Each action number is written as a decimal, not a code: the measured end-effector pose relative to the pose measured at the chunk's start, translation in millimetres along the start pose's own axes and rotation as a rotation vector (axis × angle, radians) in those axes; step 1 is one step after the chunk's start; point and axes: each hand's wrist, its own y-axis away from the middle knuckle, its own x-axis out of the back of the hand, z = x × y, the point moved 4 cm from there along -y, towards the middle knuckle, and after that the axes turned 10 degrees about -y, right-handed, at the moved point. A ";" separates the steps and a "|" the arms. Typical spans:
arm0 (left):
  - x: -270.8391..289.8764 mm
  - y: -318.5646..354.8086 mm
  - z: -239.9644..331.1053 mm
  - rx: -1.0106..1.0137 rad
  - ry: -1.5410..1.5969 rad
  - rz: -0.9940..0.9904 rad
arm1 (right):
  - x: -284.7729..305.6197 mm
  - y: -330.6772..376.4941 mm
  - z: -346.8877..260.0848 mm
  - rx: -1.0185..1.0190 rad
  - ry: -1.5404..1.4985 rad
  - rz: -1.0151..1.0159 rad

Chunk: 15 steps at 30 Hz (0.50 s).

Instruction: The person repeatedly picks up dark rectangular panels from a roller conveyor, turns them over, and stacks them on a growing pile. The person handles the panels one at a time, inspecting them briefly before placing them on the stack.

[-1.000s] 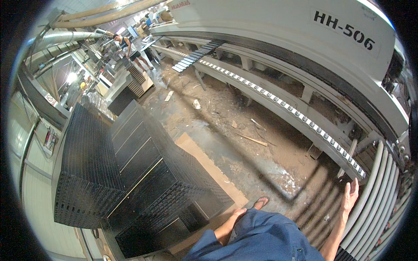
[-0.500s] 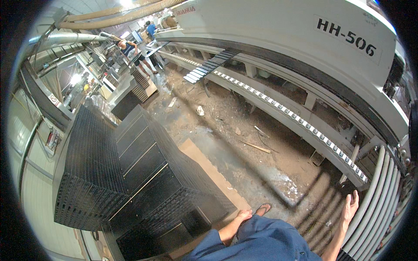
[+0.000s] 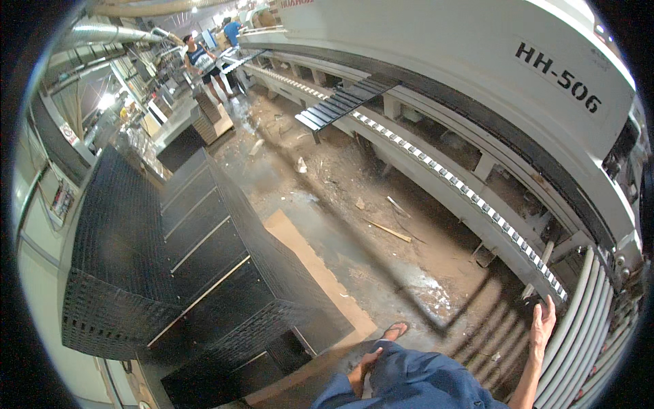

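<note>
Worker standing beside roller conveyor, both hands empty.
Right hand [image 3: 542, 327]: fingers spread open, raised just beside the white rollers [image 3: 579, 327]. Left hand [image 3: 360, 371]: fingers loosely curled, resting at blue trousers [image 3: 422, 382]; stacked black panels [image 3: 170, 259] to the left.

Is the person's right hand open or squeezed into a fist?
Open. The right hand is raised with its fingers spread, empty, just short of the white rollers.

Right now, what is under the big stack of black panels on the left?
A brown board lies flat on the floor under the stack of black panels, sticking out along its right side. How far it runs beneath, and any pallet there, is covered. The right hand hangs open, nearest the white rollers.
</note>
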 end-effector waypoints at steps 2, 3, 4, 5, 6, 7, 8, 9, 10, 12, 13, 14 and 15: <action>-12.5 -6.9 3.1 -0.001 0.055 0.024 | -15.4 -3.3 -25.8 0.030 0.037 -0.052; -15.3 -9.2 5.0 -0.005 0.068 0.034 | -17.9 -5.3 -25.6 0.025 0.053 -0.052; -19.2 -12.4 7.8 -0.011 0.080 0.041 | -19.8 -7.7 -26.0 0.021 0.072 -0.053; -15.4 -15.8 9.3 -0.016 0.085 0.062 | -30.0 -8.9 -40.7 -0.022 0.113 -0.101; -14.7 -17.6 9.2 -0.008 0.089 0.080 | -33.2 -12.3 -35.4 0.031 0.100 -0.119; -18.1 -16.6 7.3 -0.001 0.095 0.094 | -35.1 -13.8 -33.1 0.069 0.088 -0.137; -12.4 -15.4 4.3 0.010 0.088 0.121 | -42.2 -13.7 -36.4 0.106 0.062 -0.151; -14.5 -14.4 4.2 0.013 0.160 0.086 | -46.1 -13.6 -38.8 0.099 0.083 -0.163; -14.0 -17.0 7.1 0.029 0.148 0.088 | -48.9 -12.5 -41.5 0.091 0.105 -0.174; -19.4 -25.6 3.2 0.071 0.123 0.093 | -55.4 -8.9 -45.2 0.076 0.121 -0.193; -21.8 -30.2 3.8 0.144 0.116 0.074 | -56.9 -7.3 -43.9 0.074 0.116 -0.199; -19.1 -24.8 12.9 0.127 0.133 0.070 | -58.4 -5.9 -39.9 0.073 0.111 -0.201; -18.9 -16.5 20.0 0.111 0.152 0.065 | -59.0 -5.5 -35.8 0.066 0.114 -0.200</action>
